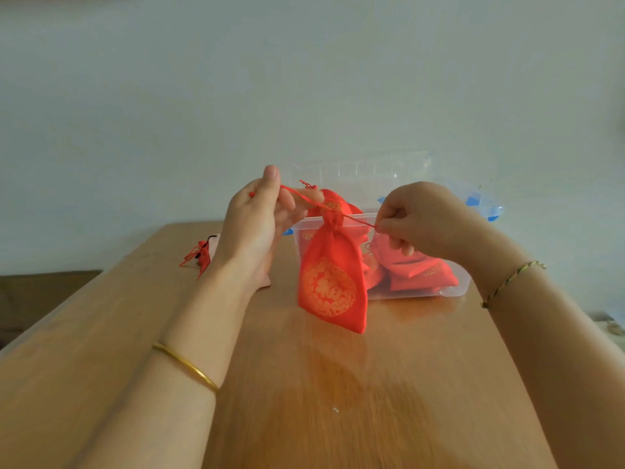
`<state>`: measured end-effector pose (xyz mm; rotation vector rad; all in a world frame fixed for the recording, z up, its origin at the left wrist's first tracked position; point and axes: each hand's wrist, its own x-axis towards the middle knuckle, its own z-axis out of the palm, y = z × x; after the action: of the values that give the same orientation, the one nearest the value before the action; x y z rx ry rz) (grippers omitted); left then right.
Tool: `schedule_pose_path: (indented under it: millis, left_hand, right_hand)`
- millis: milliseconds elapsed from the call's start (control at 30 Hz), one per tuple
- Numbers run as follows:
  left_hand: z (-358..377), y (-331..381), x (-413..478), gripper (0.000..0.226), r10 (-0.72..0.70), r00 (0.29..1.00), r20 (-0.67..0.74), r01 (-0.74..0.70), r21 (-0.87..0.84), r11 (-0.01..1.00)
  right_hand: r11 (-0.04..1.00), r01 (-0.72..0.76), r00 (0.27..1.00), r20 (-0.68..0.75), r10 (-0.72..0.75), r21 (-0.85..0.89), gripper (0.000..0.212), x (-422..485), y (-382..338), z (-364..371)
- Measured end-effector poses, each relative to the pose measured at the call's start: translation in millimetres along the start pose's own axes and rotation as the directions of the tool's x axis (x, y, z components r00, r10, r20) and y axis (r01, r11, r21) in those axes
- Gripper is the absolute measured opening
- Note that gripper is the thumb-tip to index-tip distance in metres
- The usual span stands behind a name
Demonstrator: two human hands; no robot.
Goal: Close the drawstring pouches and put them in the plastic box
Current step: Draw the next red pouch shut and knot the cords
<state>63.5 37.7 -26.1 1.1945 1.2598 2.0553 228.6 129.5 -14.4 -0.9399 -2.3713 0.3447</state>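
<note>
- Between the two hands, where the red drawstring (304, 197) is stretched taut, the main risk is judged to lie. If one side is drawn harder than the other, the cord could slip from a pinch and the red pouch (333, 286) would drop.
- A loosely gathered neck could reopen once the pouch is laid in the box. The gather looks tight, though this cannot be confirmed from this angle.
- The left hand (260, 228) is held with the thumb raised. The left end of the cord is pinched between thumb and forefinger, and the other fingers are loosely curled.
- The right hand (416, 225) is closed, with the right end of the cord pinched at its curled fingertips.
- The pouch, printed with a gold roundel, is hung by its cord just in front of the near wall of the clear plastic box (453, 289). Whether its lower corner touches the wooden table (338, 401) cannot be told.
- Several closed pouches (419, 269) are seen inside the box, and a blue-clipped lid (487, 204) behind it.
- Another red pouch (199, 253) is left on the table at the far left, partly hidden by the left wrist.
</note>
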Motion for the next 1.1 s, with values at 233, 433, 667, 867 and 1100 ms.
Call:
schedule_pose_path:
  millis: [233, 433, 667, 867, 1100]
  left_hand:
    - [9.9, 0.2, -8.7, 0.043, -0.107, 0.994, 0.012, 0.105, 0.114, 0.988]
    - [4.4, 6.8, -11.8, 0.015, -0.278, 0.917, 0.285, 0.166, 0.362, 0.917]
    - [12.3, 6.1, -14.3, 0.016, -0.248, 0.913, 0.323, 0.054, 0.506, 0.861]
    - [7.1, 6.7, -13.5, 0.02, -0.299, 0.906, 0.299, 0.147, 0.44, 0.886]
    - [8.4, 5.8, -12.0, 0.026, -0.336, 0.914, 0.226, 0.22, 0.419, 0.881]
  right_hand:
    - [0.984, -0.049, 0.999, -0.012, 0.047, -0.174, 0.026, -1.7, -6.4, 1.5]
    - [0.879, -0.154, 0.987, 0.117, 0.113, 0.45, 0.018, -5.5, -20.1, -9.1]
    - [0.904, -0.014, 1.0, -0.014, 0.022, 0.428, 0.01, -6.5, -34.3, 1.6]
    - [0.996, 0.082, 0.961, -0.269, -0.071, 0.027, 0.012, -6.9, -34.3, -13.8]
    - [0.889, 0.043, 0.989, -0.144, 0.026, 0.456, 0.015, -12.3, -43.6, -11.8]
